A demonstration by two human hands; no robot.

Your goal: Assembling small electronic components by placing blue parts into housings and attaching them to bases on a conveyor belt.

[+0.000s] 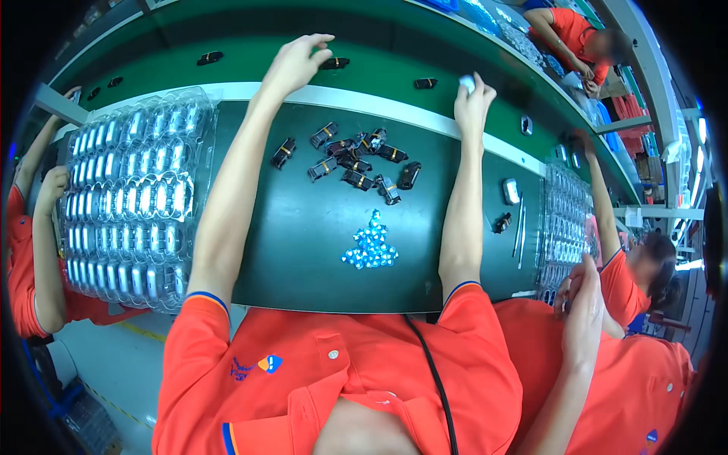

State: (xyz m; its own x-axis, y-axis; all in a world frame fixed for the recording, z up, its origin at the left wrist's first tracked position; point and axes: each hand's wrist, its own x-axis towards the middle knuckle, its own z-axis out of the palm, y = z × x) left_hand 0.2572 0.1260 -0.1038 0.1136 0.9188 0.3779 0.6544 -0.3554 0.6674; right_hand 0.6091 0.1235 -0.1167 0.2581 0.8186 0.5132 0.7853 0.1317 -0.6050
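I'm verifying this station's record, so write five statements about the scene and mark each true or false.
1. The bluish pieces lie heaped on the table. True.
2. The left hand rests on the table. False: it is beside a black part, over the green strip.
3. The right hand holds a small whitish piece. True.
4. The black parts on the table form one straight row. False: they lie scattered.
5. A clear tray left of the left forearm holds silvery cases. True.

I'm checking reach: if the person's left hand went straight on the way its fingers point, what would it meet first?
Probably the black part on the green strip, close by the left hand, though depth is unclear: it might pass just over.
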